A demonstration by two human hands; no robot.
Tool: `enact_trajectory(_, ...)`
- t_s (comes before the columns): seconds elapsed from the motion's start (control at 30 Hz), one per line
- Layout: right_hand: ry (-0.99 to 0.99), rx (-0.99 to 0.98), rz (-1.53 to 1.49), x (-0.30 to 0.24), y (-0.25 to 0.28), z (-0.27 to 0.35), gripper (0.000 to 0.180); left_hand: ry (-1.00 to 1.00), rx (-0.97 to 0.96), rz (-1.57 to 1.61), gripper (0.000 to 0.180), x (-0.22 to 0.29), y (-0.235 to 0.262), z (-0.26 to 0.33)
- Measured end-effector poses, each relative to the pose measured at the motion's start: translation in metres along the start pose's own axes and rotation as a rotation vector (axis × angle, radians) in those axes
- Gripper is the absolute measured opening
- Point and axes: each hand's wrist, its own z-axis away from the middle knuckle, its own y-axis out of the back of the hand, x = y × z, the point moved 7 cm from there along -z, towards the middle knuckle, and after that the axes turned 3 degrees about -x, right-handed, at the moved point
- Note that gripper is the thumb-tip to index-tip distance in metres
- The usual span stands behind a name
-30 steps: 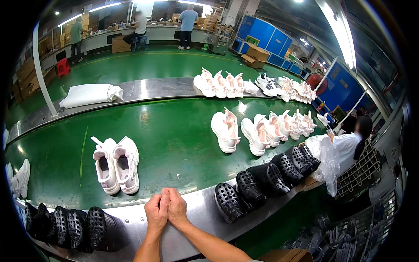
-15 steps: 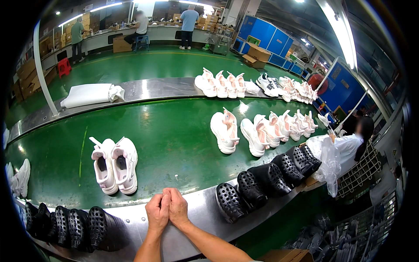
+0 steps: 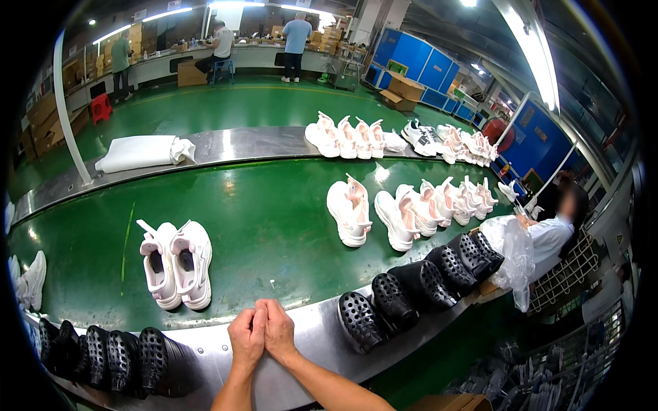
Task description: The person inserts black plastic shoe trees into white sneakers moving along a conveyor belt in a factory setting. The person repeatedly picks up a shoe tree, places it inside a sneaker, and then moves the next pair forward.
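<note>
My left hand [image 3: 246, 335] and my right hand [image 3: 277, 329] are closed and pressed together above the steel edge of the green belt; no object shows in either. Just beyond them, to the left, a pair of white sneakers [image 3: 176, 267] lies on the belt [image 3: 267, 219]. More white sneakers with pink linings [image 3: 425, 205] form a row at the right, led by a single white sneaker [image 3: 349, 211]. Black perforated clogs stand on the steel edge on both sides of my hands, a left group [image 3: 110, 359] and a right group [image 3: 394, 300].
Along the far steel ledge [image 3: 250, 142] lie a folded white sheet [image 3: 145, 152] and several sneakers [image 3: 346, 135]. A person in a light top [image 3: 548, 236] sits at the right beside clear plastic bags [image 3: 508, 253]. Other people work at a far bench [image 3: 161, 68].
The sneakers on the green belt have shifted slightly to the left and nearer. My hands stay pressed together in nearly the same place, and the black clogs have not moved.
</note>
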Motion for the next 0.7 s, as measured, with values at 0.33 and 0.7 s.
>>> enact_trajectory(0.33, 0.012, 0.015, 0.006, 0.003, 0.004, 0.0, 0.026, -0.025, 0.005, -0.01, 0.029, -0.004, -0.006, 0.001)
enact_trajectory(0.7, 0.014, 0.005, -0.009, 0.0, 0.01, -0.002, 0.026, 0.008, -0.002, 0.003, 0.029, 0.007, -0.008, 0.0)
